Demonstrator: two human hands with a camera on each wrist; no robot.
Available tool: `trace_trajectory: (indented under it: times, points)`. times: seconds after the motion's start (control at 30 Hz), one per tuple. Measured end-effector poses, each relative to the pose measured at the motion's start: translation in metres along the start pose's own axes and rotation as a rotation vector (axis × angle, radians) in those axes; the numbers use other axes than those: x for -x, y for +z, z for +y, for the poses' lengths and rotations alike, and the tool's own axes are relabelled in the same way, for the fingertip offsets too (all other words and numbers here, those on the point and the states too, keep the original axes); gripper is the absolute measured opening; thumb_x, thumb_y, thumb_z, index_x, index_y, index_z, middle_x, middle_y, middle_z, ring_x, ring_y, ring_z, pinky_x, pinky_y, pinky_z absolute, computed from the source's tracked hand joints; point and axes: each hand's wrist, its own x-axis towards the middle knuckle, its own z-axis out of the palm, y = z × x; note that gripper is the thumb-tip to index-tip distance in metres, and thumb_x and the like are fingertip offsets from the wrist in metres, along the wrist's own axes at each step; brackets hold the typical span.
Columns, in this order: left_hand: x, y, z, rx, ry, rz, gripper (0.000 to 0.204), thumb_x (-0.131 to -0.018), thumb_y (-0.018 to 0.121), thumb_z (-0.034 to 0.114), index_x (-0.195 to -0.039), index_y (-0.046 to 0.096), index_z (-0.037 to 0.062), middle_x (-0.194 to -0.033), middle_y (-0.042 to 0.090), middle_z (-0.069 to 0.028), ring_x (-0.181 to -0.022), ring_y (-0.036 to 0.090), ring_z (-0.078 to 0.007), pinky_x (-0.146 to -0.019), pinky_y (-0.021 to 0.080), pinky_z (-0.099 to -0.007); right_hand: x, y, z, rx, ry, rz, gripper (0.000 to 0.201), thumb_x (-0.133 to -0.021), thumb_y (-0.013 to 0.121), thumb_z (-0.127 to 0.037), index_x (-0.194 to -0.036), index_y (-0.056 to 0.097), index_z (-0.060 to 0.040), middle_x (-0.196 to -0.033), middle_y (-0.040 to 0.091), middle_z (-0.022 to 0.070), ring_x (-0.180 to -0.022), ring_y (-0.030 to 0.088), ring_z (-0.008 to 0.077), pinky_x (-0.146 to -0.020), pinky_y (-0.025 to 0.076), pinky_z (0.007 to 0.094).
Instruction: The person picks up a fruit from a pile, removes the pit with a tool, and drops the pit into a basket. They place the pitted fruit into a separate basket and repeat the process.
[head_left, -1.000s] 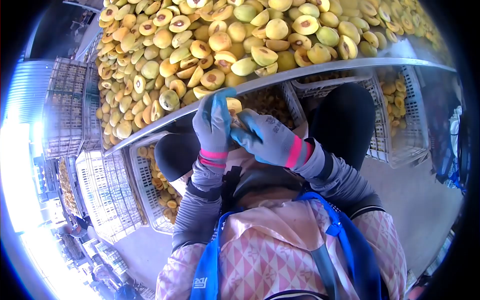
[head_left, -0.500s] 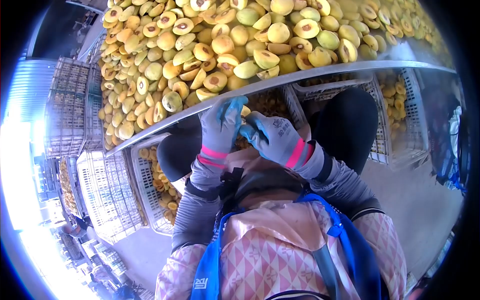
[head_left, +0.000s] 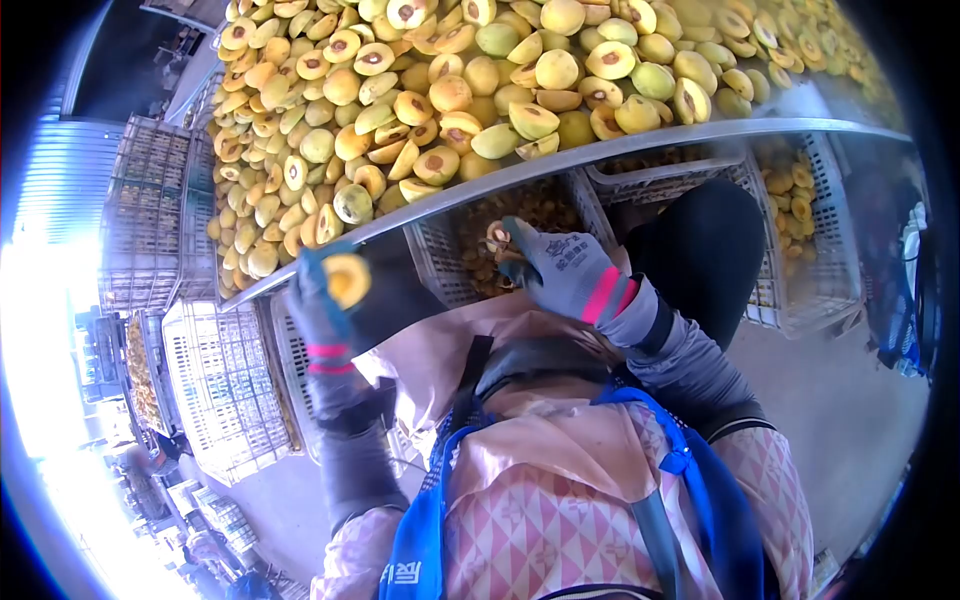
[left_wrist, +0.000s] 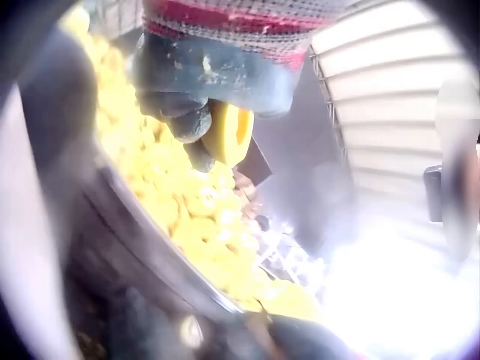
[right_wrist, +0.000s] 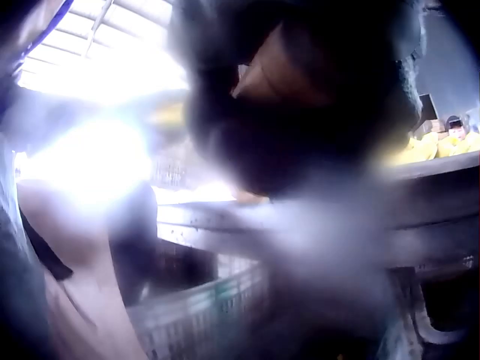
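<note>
**Halved fruit in L hand, stone in R, at sorting table**

L hand (head_left: 318, 320), gloved, out to the person's left below the table edge (head_left: 620, 143). Fingers curled round a fruit half (head_left: 347, 279), cut face toward head cam; wrist cam shows the same half (left_wrist: 229, 133) pinched betw. thumb and fingertips (left_wrist: 187, 124), yellow flesh, hollow in the centre.

R hand (head_left: 565, 270) up in front of chest, just under table edge. Fingertips pinch a small brownish piece (head_left: 497, 238), prob. the stone w/ scrap of flesh; too small to be sure. R wrist view blurred; only a dark glove and something tan in it, grip detail can't tell there.

Handling (judgement): half looks light, soft, wet on cut face, so slippery and easy to bruise. Best held by the skin side and rim, as now, light squeeze only. Stone is hard and small, fine for a fingertip pinch.

Materials: gloves knit grey w/ blue coated palm, pink cuff bands. Table is smooth metal, heaped w/ fruit pile (head_left: 450, 90), rounded halves, yellow-orange to greenish, brown pit hollows. White plastic lattice crates (head_left: 215, 370) below and left, some holding fruit. Person wears pink patterned top, blue straps.
</note>
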Motion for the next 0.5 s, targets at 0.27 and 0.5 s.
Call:
trace_trajectory:
  times: [0.27,0.5]
  points:
    - [-0.03,0.005,0.044,-0.964,0.475,-0.181,0.026,-0.091,0.061,0.017,-0.114,0.067,0.0076,-0.117,0.065,-0.0114,-0.101,0.064,-0.0257,-0.088,0.05,-0.035,-0.004,-0.005,-0.01,0.137,0.066,-0.228,0.031,-0.088,0.061,-0.028,-0.106,0.055,-0.0038,-0.083,0.067,0.018,-0.076,0.065,0.0374,-0.065,0.052,0.0458]
    - [-0.108,0.148,0.018,-1.272,0.76,-0.714,0.049,-0.087,0.06,0.029,-0.133,0.053,0.016,-0.132,0.056,-0.0126,-0.121,0.053,-0.0304,-0.099,0.044,-0.0439,-0.005,-0.013,-0.002,0.019,0.056,0.011,0.032,-0.085,0.065,-0.028,-0.103,0.054,-0.0039,-0.082,0.067,0.0161,-0.074,0.066,0.0349,-0.064,0.051,0.0442]
